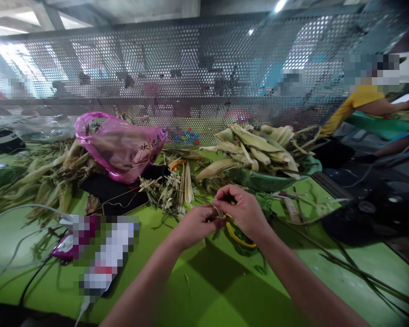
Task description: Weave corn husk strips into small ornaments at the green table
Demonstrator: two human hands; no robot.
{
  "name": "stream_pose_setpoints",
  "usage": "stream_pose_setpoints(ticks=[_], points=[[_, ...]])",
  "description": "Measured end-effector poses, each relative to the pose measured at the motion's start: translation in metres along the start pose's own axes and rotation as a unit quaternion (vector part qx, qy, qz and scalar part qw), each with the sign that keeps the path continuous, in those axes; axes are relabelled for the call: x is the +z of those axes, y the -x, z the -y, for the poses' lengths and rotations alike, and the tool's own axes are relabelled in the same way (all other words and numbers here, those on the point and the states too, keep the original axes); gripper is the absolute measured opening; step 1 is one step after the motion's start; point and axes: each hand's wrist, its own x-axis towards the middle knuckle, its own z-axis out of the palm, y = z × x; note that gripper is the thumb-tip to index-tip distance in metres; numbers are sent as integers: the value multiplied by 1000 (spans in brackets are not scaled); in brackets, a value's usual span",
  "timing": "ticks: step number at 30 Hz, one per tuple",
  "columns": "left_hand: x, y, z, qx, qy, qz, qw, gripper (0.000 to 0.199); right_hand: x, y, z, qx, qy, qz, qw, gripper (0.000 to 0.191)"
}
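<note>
Both hands meet above the middle of the green table [204, 290]. My left hand [199, 222] pinches a small pale piece of husk [219, 210]. On its other side, the thumb and fingers of my right hand [241, 209] close on the same piece. Just below my right hand, a yellow ring [238, 236] lies beside green strands on the table. Beyond my left hand is a bunch of small pale husk flowers [167, 193], with folded husk strips [187, 184] next to it.
A green basin [272, 181] heaped with dry husks [259, 145] stands behind at right. A pink bag [122, 145] rests on husks at left. Nearer are a phone [105, 259], a power strip [66, 243] and cables. A perforated screen [191, 54] spans the back; a person [364, 97] sits at right.
</note>
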Motion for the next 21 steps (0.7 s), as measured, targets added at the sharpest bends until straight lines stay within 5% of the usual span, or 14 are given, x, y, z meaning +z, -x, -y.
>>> stream_pose_setpoints(ticks=[5, 9, 12, 21], points=[[2, -1, -5, -29, 128, 12, 991, 26, -3, -2, -1, 4, -21, -9, 1000, 11], [-1, -3, -10, -29, 252, -76, 964, 35, -12, -6, -1, 27, -40, 18, 999, 22], [-6, -2, -11, -31, 262, -119, 957, 35, -15, -7, -2, 49, 10, 52, 997, 23], [-8, -1, -11, -67, 273, -119, 952, 26, -7, -6, -4, -5, 63, 29, 998, 19]])
